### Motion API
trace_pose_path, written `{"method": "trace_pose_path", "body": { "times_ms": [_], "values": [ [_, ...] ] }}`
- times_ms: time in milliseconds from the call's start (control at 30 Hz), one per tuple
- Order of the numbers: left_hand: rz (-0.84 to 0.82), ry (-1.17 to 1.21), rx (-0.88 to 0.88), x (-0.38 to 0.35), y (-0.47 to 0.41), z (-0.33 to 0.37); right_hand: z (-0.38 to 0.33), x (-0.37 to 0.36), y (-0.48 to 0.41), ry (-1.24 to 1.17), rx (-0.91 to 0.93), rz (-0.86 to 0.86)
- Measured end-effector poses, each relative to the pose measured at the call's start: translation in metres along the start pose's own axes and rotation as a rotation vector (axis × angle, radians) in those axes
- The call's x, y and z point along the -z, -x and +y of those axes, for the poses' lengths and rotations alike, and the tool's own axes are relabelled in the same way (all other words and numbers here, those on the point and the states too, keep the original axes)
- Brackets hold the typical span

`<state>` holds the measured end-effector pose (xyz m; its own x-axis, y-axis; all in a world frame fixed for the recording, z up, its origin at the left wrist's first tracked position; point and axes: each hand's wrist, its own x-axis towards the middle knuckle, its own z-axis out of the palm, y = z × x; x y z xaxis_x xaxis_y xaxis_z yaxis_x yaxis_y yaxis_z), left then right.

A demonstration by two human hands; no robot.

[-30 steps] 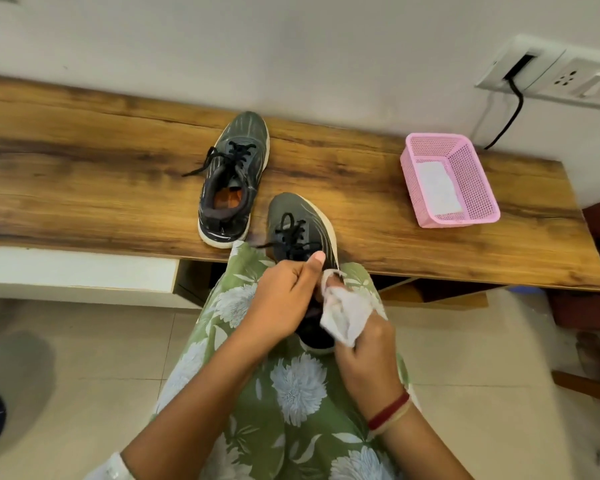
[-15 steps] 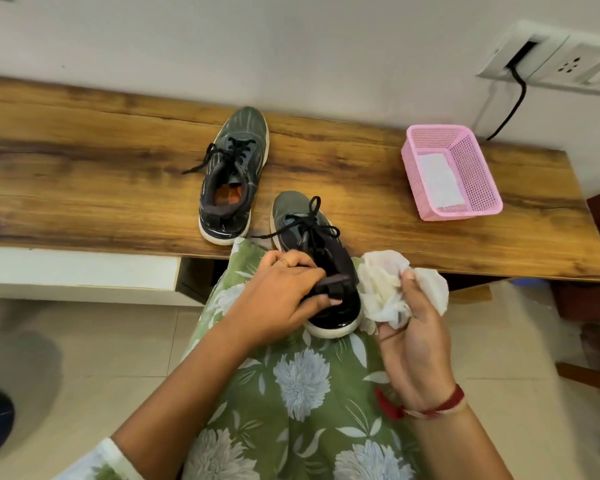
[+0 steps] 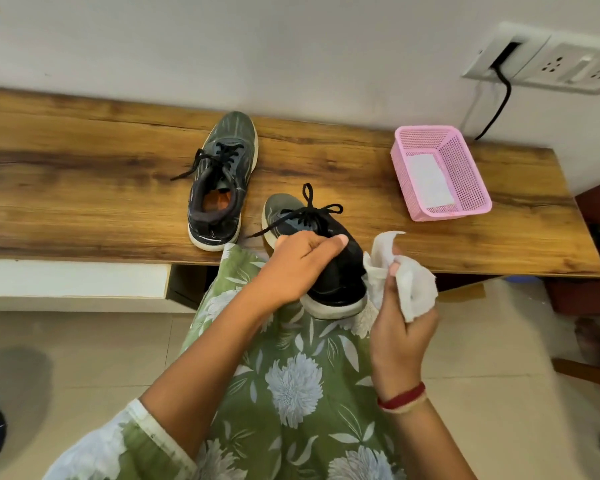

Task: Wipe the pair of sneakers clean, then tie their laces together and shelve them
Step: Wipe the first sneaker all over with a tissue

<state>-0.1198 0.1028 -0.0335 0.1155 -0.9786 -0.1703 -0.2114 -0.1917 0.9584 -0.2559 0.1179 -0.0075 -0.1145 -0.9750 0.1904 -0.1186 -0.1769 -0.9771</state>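
The left hand (image 3: 298, 268) grips the dark grey sneaker with black laces and a white sole (image 3: 343, 278) from above, with the fingers curled over its collar. The shoe is at the front edge of the long wooden board (image 3: 84, 174), toe over the board, heel over the lap. The right hand (image 3: 402, 330) clutches a crumpled white wipe (image 3: 418, 289) just beside the heel; I cannot tell if it touches. The matching second sneaker (image 3: 222, 181) stands on the board near its middle, and a pink plastic mesh basket (image 3: 466, 168) towards its right end. I think the shoe is light, with a soft upper and a firm sole. The collar or heel gives a good hold, but the loose laces may catch.
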Motion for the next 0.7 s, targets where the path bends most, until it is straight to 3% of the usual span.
{"method": "trace_pose_path", "body": {
  "times_ms": [100,200,367,567,700],
  "values": [
    [-0.105,0.015,0.095,-0.001,-0.008,0.006,0.010,-0.007,0.006,0.104,0.011,-0.170],
    [-0.111,0.071,0.159,0.001,-0.013,0.004,0.031,0.001,0.012,0.372,0.299,-0.436],
    [-0.043,0.012,0.181,-0.001,0.000,-0.017,0.045,0.026,0.013,0.604,0.652,-0.629],
    [-0.027,0.096,0.164,-0.002,0.001,-0.010,0.039,0.007,0.016,0.695,0.551,-0.597],
    [0.040,0.152,0.164,0.001,0.003,-0.013,0.041,0.033,0.029,0.768,0.663,-0.737]
  ]
}}
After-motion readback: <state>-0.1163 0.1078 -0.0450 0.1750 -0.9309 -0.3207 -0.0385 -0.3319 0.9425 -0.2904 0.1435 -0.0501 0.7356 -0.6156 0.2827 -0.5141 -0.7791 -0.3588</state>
